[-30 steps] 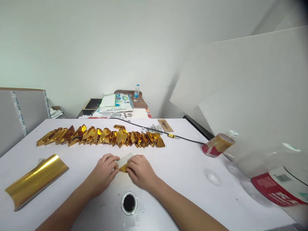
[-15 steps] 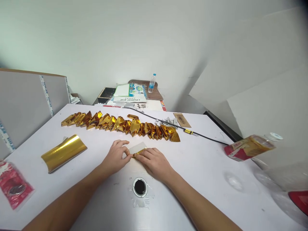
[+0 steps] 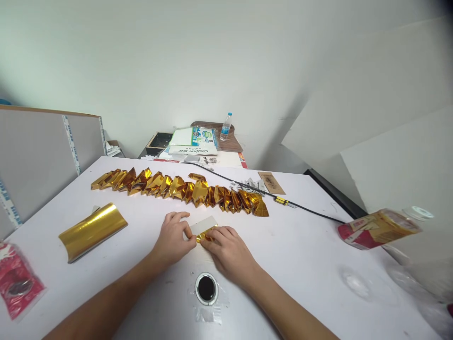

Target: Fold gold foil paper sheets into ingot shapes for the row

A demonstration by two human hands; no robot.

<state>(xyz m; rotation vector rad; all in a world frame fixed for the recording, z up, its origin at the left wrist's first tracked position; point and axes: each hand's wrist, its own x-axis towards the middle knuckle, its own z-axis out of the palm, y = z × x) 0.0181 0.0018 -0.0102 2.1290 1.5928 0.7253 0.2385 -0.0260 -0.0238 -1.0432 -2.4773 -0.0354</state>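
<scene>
White desk (image 3: 283, 264) spans the lower frame; just below centre, the left hand (image 3: 172, 240) and right hand (image 3: 230, 249) pinch a gold-and-white sheet (image 3: 205, 225). Folding seems underway; the next move likely calls for even pressure along the crease.

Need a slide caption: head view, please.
Left hand and right hand hold a gold-and-white sheet near folded gold pieces.

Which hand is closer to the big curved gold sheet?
Left: the left hand is right of the curved gold sheet, across a gap; the right hand is farther right.
</scene>
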